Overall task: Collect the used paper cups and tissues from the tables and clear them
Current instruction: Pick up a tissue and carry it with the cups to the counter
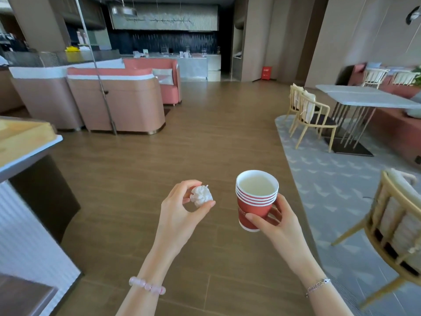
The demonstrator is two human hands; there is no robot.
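Gripping nested red paper cups [249, 209] with right fingers [258, 219], left fingers [202, 209] pinching a crumpled tissue [201, 196]

wide wood floor [200, 142] open ahead; counter [27, 156] bounds left, sofas [114, 103] beyond, chairs [312, 117] and table [364, 99] right.

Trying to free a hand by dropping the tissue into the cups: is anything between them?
Nothing visible. The left hand pinches the tissue beside the cups held in the right hand; only open air lies between, and the cups are open on top.
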